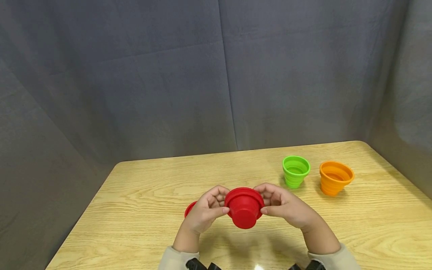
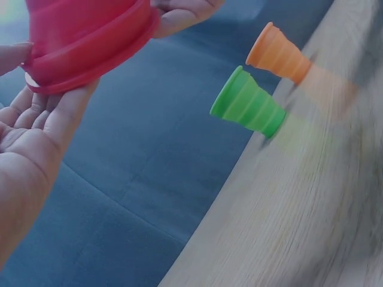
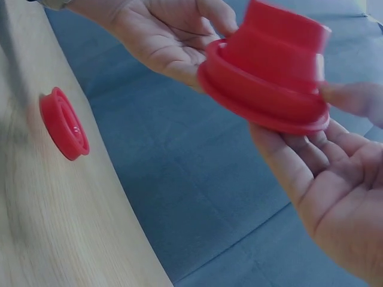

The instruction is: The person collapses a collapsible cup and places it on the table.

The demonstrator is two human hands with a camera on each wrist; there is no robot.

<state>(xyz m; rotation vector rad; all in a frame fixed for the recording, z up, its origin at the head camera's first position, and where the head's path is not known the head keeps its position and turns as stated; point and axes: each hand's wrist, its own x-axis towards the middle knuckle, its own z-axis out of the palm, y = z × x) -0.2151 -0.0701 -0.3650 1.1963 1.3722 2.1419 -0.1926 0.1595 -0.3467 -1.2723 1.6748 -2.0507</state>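
Note:
Both hands hold a red silicone collapsible cup point(image 1: 245, 208) above the table, its narrow base tipped toward me and its wide rim facing away. My left hand point(image 1: 206, 210) pinches the left side of the rim, thumb on the outer wall and fingers on the rim's far side. On the opposite side my right hand point(image 1: 285, 206) grips the rim the same way. The wall near the rim is folded into a step, as the right wrist view shows. A second red cup point(image 3: 64, 124), squashed flat, lies on the table, mostly hidden behind my left hand in the head view.
A green collapsible cup point(image 1: 296, 172) stands extended on the table at the back right. To its right is an orange one point(image 1: 334, 179), also extended and upright. Grey cloth point(image 1: 175, 82) hangs behind the wooden table point(image 1: 135, 217) and along its sides.

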